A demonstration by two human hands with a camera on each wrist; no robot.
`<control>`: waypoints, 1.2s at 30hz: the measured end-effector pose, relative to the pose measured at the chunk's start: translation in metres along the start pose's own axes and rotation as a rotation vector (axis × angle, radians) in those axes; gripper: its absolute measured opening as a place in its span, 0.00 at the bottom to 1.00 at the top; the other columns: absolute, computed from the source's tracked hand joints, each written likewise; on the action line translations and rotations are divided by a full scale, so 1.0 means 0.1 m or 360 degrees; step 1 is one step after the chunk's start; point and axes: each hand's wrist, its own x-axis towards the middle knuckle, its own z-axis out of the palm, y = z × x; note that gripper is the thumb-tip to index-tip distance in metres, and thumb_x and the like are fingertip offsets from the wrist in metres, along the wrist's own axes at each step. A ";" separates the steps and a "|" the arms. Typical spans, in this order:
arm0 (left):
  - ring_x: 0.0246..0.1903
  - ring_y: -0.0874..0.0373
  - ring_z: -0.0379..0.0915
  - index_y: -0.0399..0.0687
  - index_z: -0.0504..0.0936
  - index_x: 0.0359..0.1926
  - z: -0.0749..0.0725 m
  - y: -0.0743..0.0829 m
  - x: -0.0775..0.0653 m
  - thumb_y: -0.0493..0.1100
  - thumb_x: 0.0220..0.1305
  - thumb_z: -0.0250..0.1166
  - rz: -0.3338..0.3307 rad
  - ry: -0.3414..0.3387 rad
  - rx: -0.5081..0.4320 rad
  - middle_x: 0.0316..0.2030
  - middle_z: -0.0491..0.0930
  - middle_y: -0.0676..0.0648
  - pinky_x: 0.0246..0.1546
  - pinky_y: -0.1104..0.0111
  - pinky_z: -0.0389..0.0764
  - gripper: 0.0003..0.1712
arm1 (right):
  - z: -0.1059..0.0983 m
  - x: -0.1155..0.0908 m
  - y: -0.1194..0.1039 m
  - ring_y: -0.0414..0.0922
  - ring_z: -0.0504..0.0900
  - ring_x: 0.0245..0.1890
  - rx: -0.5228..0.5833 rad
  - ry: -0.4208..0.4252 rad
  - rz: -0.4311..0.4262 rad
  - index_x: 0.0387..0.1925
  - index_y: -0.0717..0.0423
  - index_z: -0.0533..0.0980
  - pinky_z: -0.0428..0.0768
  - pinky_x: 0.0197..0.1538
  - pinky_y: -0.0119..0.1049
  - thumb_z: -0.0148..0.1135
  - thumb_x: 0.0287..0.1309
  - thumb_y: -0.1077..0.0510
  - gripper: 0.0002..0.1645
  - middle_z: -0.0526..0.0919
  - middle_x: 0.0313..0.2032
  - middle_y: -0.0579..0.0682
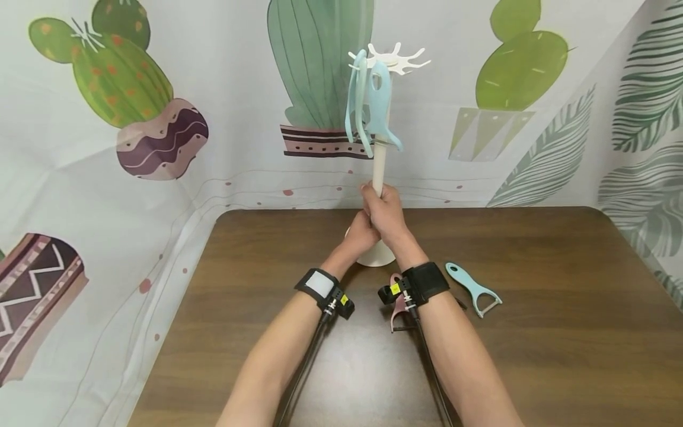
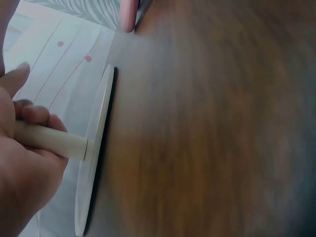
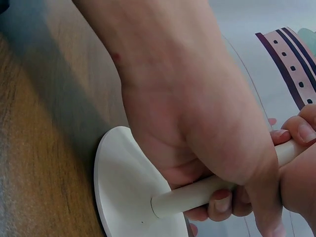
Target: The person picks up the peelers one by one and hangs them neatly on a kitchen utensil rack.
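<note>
A white stand with a slim pole (image 1: 379,163) rises from a round base (image 1: 376,256) at the table's far side. My left hand (image 1: 363,233) grips the pole low, just above the base. Higher up, my right hand (image 1: 386,212) wraps round the same pole, right above the left. In the left wrist view the fingers curl about the pole (image 2: 59,140), and the base (image 2: 96,153) shows a dark lower rim against the tabletop. Light blue peelers (image 1: 379,101) hang from the branched white hook top (image 1: 397,61), on its left and front side.
On the brown table (image 1: 256,332), a light blue peeler (image 1: 472,287) lies right of my right wrist. A pink peeler (image 1: 398,305) lies partly hidden under that wrist. Cables run back along both forearms. A cactus-print cloth (image 1: 229,107) hangs behind the table.
</note>
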 end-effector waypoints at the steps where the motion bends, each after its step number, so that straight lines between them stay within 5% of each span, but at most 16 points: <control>1: 0.23 0.58 0.65 0.43 0.76 0.32 0.01 -0.01 0.01 0.32 0.64 0.59 -0.0002 0.0018 -0.0010 0.21 0.68 0.52 0.26 0.66 0.68 0.04 | 0.01 0.00 0.00 0.42 0.58 0.15 -0.0005 0.0004 0.0004 0.17 0.49 0.65 0.61 0.24 0.36 0.54 0.77 0.54 0.27 0.61 0.12 0.42; 7: 0.18 0.61 0.61 0.47 0.73 0.24 0.04 0.01 0.04 0.34 0.65 0.58 -0.0018 0.0061 -0.0020 0.15 0.65 0.55 0.20 0.68 0.65 0.12 | 0.02 -0.01 -0.02 0.42 0.59 0.15 -0.0013 0.0018 0.0022 0.16 0.49 0.65 0.62 0.25 0.36 0.55 0.77 0.54 0.28 0.62 0.12 0.42; 20: 0.17 0.64 0.64 0.46 0.73 0.27 0.08 0.05 0.07 0.31 0.64 0.61 0.0075 0.0139 -0.0031 0.17 0.68 0.55 0.20 0.70 0.68 0.10 | 0.05 -0.02 -0.07 0.40 0.56 0.14 -0.0016 0.0018 0.0050 0.16 0.50 0.64 0.58 0.21 0.34 0.56 0.77 0.54 0.28 0.60 0.11 0.41; 36: 0.20 0.65 0.66 0.46 0.75 0.32 0.15 0.07 0.06 0.29 0.65 0.62 0.0015 0.0176 -0.0202 0.19 0.69 0.55 0.23 0.72 0.69 0.09 | 0.04 -0.04 -0.14 0.39 0.58 0.14 -0.0027 0.0029 0.0137 0.15 0.50 0.65 0.60 0.22 0.34 0.55 0.78 0.57 0.29 0.60 0.10 0.38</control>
